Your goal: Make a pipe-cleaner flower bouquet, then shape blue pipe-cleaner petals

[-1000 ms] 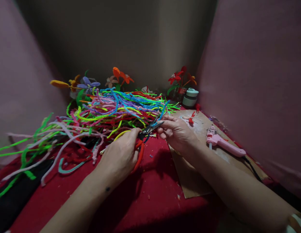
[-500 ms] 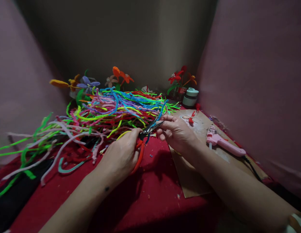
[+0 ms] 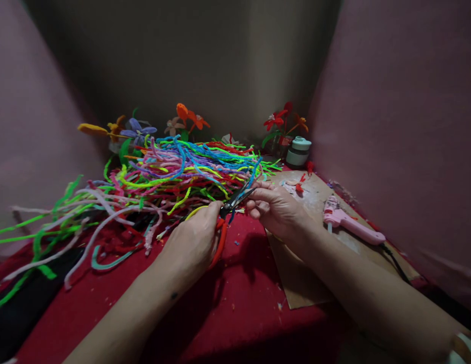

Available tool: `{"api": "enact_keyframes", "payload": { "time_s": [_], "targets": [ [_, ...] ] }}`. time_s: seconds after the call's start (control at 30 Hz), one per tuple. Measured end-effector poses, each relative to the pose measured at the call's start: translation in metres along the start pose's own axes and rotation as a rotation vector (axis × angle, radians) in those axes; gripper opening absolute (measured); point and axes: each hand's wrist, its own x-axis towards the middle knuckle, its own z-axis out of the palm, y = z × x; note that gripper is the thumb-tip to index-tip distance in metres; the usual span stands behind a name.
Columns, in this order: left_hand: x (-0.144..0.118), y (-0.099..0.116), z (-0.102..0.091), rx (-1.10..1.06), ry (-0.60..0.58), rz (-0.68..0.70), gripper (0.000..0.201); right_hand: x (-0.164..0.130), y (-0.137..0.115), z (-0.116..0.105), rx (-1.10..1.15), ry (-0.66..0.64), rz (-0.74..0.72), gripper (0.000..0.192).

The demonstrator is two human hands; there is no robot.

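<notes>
Scissors on a blue pipe cleaner, at the middle of the red table.

We see the left hand (image 3: 191,242) wrapped around the red handles of the scissors (image 3: 228,215), whose dark blades point up and to the right. The right hand (image 3: 277,208) pinches a blue pipe cleaner (image 3: 247,186) just at the blade tips. A pile of coloured pipe cleaners (image 3: 170,172) spreads toward the table's (image 3: 239,298) far and left edges. On the cardboard sheet (image 3: 296,283) by the right edge lies a pink glue gun (image 3: 351,225).
</notes>
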Motion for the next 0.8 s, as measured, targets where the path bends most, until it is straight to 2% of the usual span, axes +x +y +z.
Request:
{"api": "enact_keyframes", "payload": {
  "time_s": [0.33,0.53,0.8],
  "targets": [
    [-0.0004,0.006,0.0015,-0.033,-0.016,-0.032,0.032,0.0001,0.0052,-0.0005,0.026,0.03,-0.038,0.014],
    [0.002,0.0052,0.0037,-0.129,-0.002,0.009,0.03,0.0006,0.0035,0.0005,0.016,0.022,-0.031,0.015],
    [0.0021,0.0041,0.0102,-0.093,0.001,-0.002,0.03,-0.0009,0.0034,-0.0016,0.0,0.011,-0.039,0.015]
  ]
}}
